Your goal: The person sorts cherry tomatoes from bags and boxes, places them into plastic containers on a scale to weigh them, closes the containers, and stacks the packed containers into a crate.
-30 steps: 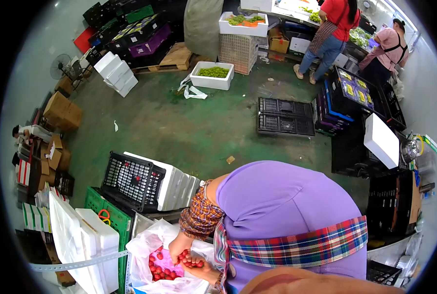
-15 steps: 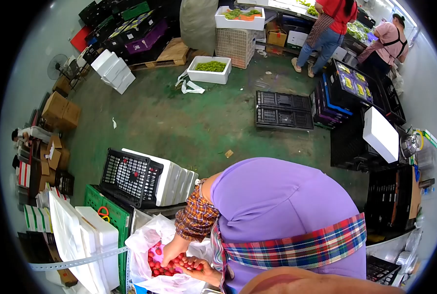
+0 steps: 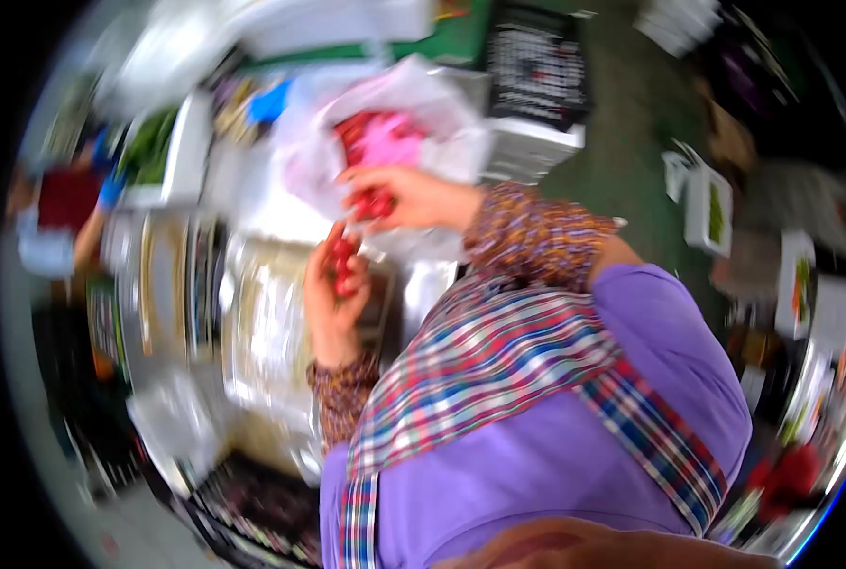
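Small round red fruits (image 3: 343,266) lie in my left hand (image 3: 326,296), its fingers curled round them. Just above it, my right hand (image 3: 413,197) holds more red fruits (image 3: 374,203) between its fingers and palm. The two hands are close together, over the near edge of a white plastic bag (image 3: 300,156). Inside the open bag, beyond my right hand, are more red fruits and a bright pink sheet (image 3: 390,140). Blur hides the exact kind of fruit. Stacked clear plastic trays (image 3: 269,332) stand left of my left hand.
A white foam box (image 3: 188,152) with green vegetables stands at the left, near another person's blue-gloved hand (image 3: 110,190). A black crate (image 3: 537,71) rests over white boxes beyond my right arm. A clear plastic bag (image 3: 172,422) lies at lower left.
The view has swung round toward the work surface and the torso is more upright. Both hands have come out of the bag, each with red fruits.
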